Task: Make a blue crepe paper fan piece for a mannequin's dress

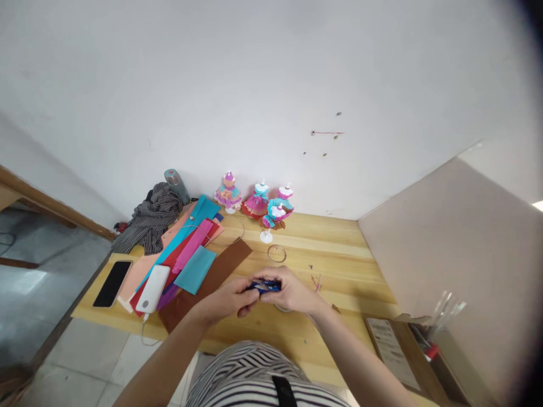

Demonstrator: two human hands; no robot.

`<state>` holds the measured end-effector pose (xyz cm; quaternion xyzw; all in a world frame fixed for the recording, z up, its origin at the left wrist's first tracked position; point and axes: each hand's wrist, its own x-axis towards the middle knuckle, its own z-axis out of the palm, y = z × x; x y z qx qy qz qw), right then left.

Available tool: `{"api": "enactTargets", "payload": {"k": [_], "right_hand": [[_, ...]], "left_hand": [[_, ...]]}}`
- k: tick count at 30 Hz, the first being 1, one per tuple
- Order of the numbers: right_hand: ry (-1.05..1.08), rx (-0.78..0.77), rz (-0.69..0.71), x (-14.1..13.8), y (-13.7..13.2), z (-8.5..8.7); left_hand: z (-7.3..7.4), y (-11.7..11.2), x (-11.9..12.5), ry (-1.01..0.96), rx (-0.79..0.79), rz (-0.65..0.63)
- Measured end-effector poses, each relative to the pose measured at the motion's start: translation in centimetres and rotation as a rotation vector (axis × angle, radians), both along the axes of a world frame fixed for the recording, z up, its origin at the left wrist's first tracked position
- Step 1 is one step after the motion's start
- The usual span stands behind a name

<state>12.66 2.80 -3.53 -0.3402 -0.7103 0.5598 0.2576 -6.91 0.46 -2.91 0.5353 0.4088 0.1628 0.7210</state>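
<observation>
Above the front of the wooden table, my left hand (232, 297) and my right hand (292, 289) meet with fingers closed. Between them is a small dark blue piece (268, 285), pinched from both sides; it looks like folded or gathered paper, though the fingers cover much of it. Part of a pale round rim (282, 308) shows below my right hand, mostly hidden. Just beyond the hands lies a thin wire ring (277, 253). Behind it stand several small dress-form figures (278, 211) in ruffled coloured paper skirts on white bases.
Coloured paper sheets (195, 270) overlap on the left, with a white power bank (153, 289) and cable on them. A phone (112, 284), striped cloth (155, 217) and bottle (176, 185) are farther left. Scraps (316, 282) and a cardboard box (396, 350) lie right.
</observation>
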Motion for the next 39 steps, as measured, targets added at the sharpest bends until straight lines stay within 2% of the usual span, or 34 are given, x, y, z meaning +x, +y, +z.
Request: {"api": "enactTargets", "payload": {"k": [4, 11, 16, 20, 23, 26, 27, 29, 33, 36, 39], "right_hand": [[-0.084, 0.038, -0.042, -0.3, 0.0, -0.6], [-0.137, 0.094, -0.124, -0.9, 1.3, -1.4], [-0.145, 0.129, -0.180, -1.5, 2.2, -2.5], [-0.169, 0.159, -0.206, -1.8, 3.0, -2.8], [-0.145, 0.118, -0.229, -2.1, 3.8, -2.7], [-0.019, -0.003, -0.201, -2.3, 4.9, -3.1], [0.033, -0.034, -0.197, -2.2, 5.3, -3.5], [0.086, -0.039, -0.279, -1.9, 5.9, -4.6], [0.037, 0.024, -0.463, -0.8, 6.6, -6.6], [-0.003, 0.056, -0.469, -0.4, 6.7, -6.8], [-0.020, 0.075, -0.381, -1.0, 7.0, -6.7]], "left_hand": [[-0.7, 0.3, -0.1, -0.022, -0.034, 0.013], [-1.7, 2.3, -0.7, 0.034, -0.014, -0.058], [-1.9, 3.9, -1.2, 0.050, 0.053, -0.080], [-2.2, 5.2, -1.8, 0.115, 0.176, -0.097], [-2.6, 6.3, -2.2, 0.094, 0.211, -0.117], [-3.6, 7.7, -2.4, 0.073, 0.159, -0.121], [-4.0, 8.3, -2.5, 0.050, 0.102, -0.110], [-5.2, 9.3, -2.7, -0.018, -0.015, -0.071], [-7.1, 11.3, -3.0, -0.141, -0.142, 0.093], [-7.7, 12.1, -3.0, -0.165, -0.138, 0.215], [-8.0, 12.1, -2.9, -0.193, -0.152, 0.317]]}}
